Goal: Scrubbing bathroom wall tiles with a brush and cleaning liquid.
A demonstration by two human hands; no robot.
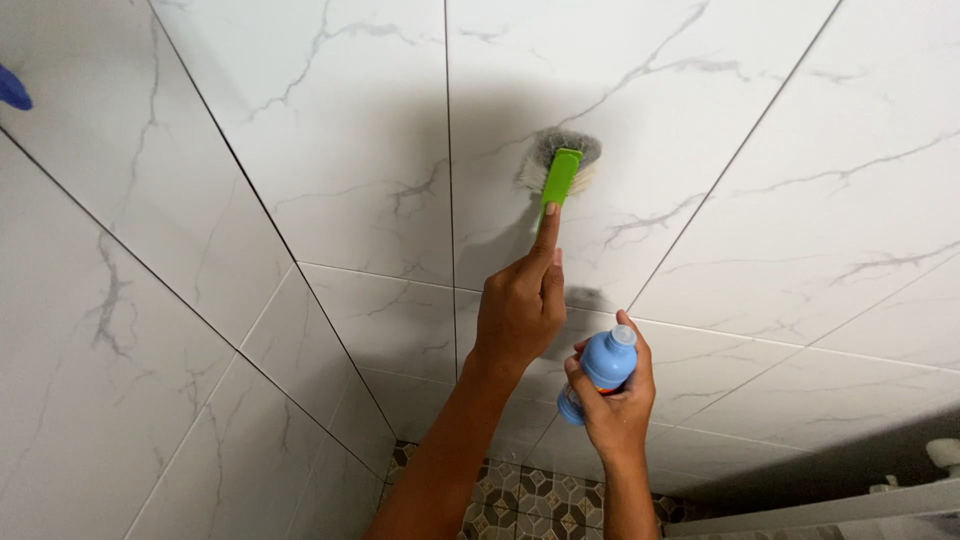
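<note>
Two hands, one green scrubbing brush [560, 175] and one blue bottle [600, 370] appear against white marble-patterned tiles [330, 150].

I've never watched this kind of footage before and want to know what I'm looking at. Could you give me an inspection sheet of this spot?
Surface: white marble-look wall tiles with dark grout lines; a damp grey patch under the brush head.
Job's things: green-handled scrub brush pressed to the wall; blue plastic bottle with a pale cap.
Clutter: nothing seen.
Fingers: left hand grips the brush handle, forefinger stretched along it; right hand wraps the bottle.
Cables: nothing seen.
Surroundings: patterned floor tiles below; a white fixture at lower right; a small blue object at the left edge, kind unclear.
</note>
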